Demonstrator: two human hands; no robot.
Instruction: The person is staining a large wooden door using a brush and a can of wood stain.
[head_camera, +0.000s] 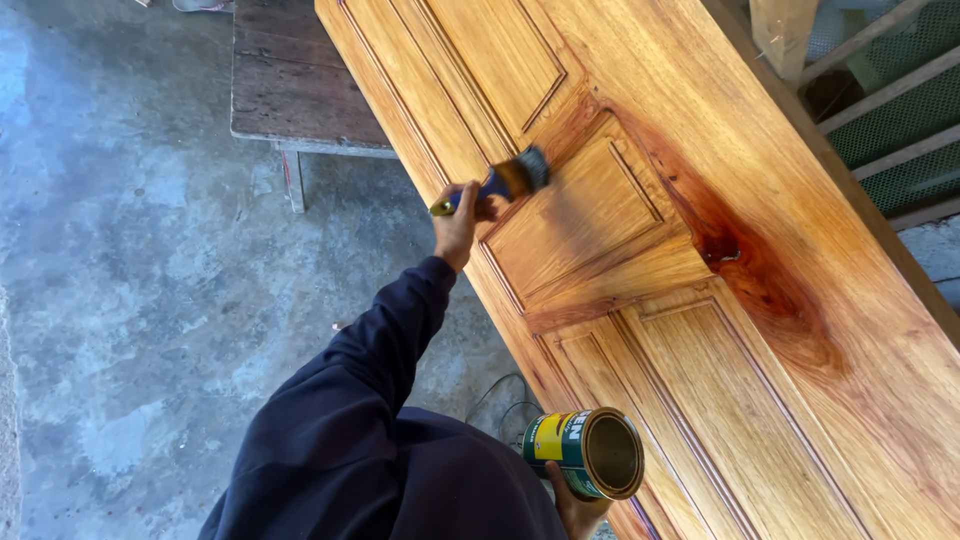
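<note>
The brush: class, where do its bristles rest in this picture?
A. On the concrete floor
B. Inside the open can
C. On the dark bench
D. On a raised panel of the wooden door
D: the brush, held in the left hand, has its bristles on a panel of the door, while the can sits apart in the right hand.

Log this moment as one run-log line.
left hand: holds paintbrush on wooden panel door | right hand: holds open tin can | floor: concrete
</note>
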